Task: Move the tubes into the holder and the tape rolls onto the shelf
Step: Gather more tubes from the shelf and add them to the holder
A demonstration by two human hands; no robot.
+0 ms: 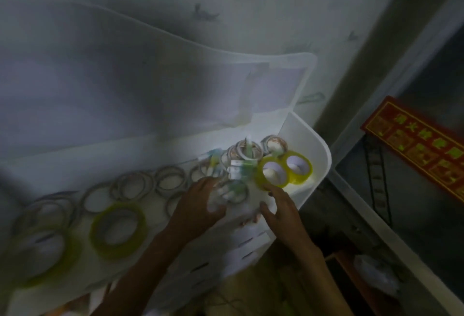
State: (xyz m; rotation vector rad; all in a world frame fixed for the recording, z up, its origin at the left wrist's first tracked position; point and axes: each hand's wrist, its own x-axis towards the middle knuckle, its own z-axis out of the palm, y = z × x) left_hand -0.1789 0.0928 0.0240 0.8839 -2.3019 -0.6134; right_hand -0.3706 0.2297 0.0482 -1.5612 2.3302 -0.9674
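Both hands — left hand (200,205), right hand (278,205), fingers spread — crowd the tubes (236,167); a nudge risks toppling yellow tape rolls (283,168).

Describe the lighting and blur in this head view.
Head view: dim overall, with one bright patch on the white shelf around the two yellow tape rolls; the left end, where a larger yellow-green roll lies, is dark and smeared; both hands are soft with motion blur; straight edges bow from the wide-angle lens.

white shelf (317,145) | yellow tape rolls (283,168) right end | grey rings (133,186) along middle
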